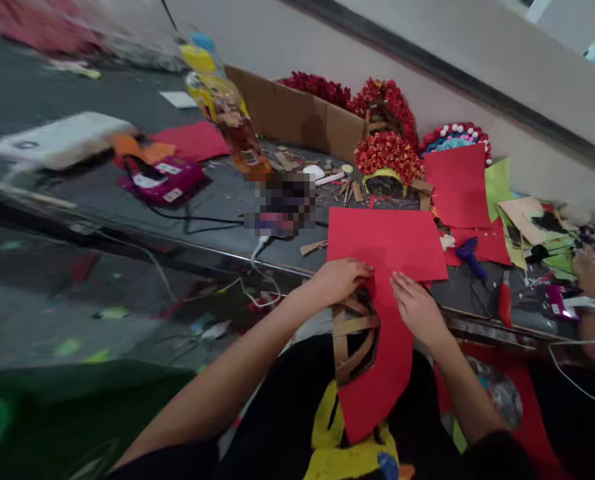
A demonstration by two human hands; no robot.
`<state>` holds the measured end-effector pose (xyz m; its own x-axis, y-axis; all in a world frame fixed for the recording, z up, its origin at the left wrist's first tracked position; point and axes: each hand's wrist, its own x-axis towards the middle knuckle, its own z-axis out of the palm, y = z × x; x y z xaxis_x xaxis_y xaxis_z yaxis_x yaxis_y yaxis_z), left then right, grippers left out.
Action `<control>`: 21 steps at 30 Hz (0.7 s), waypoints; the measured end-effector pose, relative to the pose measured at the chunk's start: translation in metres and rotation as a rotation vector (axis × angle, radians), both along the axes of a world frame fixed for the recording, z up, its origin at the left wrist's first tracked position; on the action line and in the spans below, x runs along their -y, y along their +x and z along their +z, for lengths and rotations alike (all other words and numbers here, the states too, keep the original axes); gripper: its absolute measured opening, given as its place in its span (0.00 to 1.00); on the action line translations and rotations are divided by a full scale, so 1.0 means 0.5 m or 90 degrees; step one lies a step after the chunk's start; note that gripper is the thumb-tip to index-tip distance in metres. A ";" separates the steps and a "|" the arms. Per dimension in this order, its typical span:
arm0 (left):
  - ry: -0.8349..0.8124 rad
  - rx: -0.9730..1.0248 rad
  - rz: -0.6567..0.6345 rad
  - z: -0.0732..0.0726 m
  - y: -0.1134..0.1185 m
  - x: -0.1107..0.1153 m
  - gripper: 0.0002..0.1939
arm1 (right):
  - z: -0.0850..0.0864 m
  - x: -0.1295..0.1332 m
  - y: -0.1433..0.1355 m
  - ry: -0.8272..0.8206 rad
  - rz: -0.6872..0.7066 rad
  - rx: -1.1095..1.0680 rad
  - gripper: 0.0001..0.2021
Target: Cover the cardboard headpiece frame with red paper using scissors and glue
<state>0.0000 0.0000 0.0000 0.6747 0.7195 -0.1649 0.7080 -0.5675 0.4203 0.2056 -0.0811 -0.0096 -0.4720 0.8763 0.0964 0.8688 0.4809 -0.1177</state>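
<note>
Two-handed, works at the near edge of a dark table. Has a wide red sheet lying over that edge, with a curved red strip running down from it toward the lap; cannot tell the two as joined or separate. Has a brown lattice frame in front of the body, partly under the strip's left side, and a yellow piece just below. With the left hand partly curled, touches the strip's upper left edge; cannot tell how firmly. With the right hand nearly flat, fingers together, rests on its right edge. Beyond, to the right, sees a blue glue gun.
</note>
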 end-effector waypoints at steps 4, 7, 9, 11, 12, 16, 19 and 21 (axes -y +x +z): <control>0.010 0.013 -0.001 -0.008 -0.009 0.004 0.18 | -0.037 -0.044 -0.058 -0.043 0.014 0.005 0.21; 0.017 0.020 -0.009 -0.007 -0.011 0.004 0.18 | -0.046 -0.049 -0.067 -0.057 -0.009 -0.047 0.21; 0.018 0.020 -0.012 -0.004 -0.010 0.003 0.18 | -0.045 -0.046 -0.064 -0.067 -0.024 -0.086 0.22; 0.013 0.019 -0.014 -0.001 -0.009 0.002 0.18 | -0.043 -0.042 -0.060 -0.081 -0.034 -0.111 0.22; 0.010 0.020 -0.013 -0.001 -0.009 0.002 0.18 | -0.042 -0.042 -0.060 -0.088 -0.036 -0.119 0.22; 0.003 0.062 0.020 -0.014 -0.009 0.003 0.17 | -0.041 -0.042 -0.064 -0.094 -0.052 -0.131 0.21; -0.016 0.160 0.064 -0.024 -0.016 0.010 0.15 | -0.044 -0.043 -0.068 -0.097 -0.061 -0.130 0.21; -0.036 0.250 0.094 -0.025 -0.025 0.020 0.15 | -0.045 -0.045 -0.068 -0.104 -0.064 -0.134 0.21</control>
